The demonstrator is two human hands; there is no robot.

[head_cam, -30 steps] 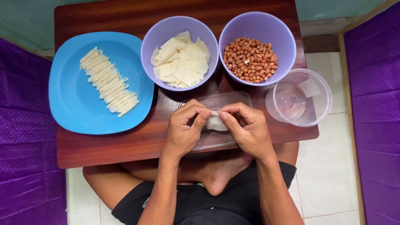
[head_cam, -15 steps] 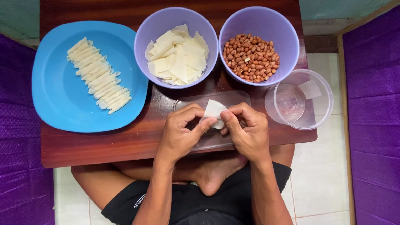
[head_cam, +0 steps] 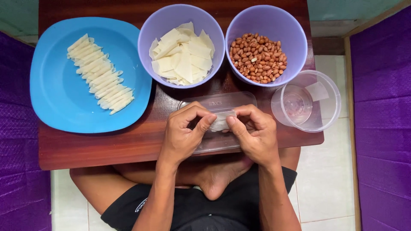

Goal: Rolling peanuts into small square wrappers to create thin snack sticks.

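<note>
Both hands meet over a clear plastic tray [head_cam: 222,105] at the near edge of the dark wooden table [head_cam: 98,147]. The left hand [head_cam: 184,134] and the right hand [head_cam: 254,132] each have their grip closed on a small pale wrapper piece [head_cam: 221,121], pinched between thumb and fingertips from either side, just above the tray. Behind them stands a purple bowl of pale wrapper squares [head_cam: 182,53], and beside it a purple bowl of peanuts [head_cam: 259,57]. On the left lies a blue plate [head_cam: 51,98] carrying a row of rolled pale sticks [head_cam: 100,79]. A clear round container [head_cam: 329,100] sits at the right corner.
</note>
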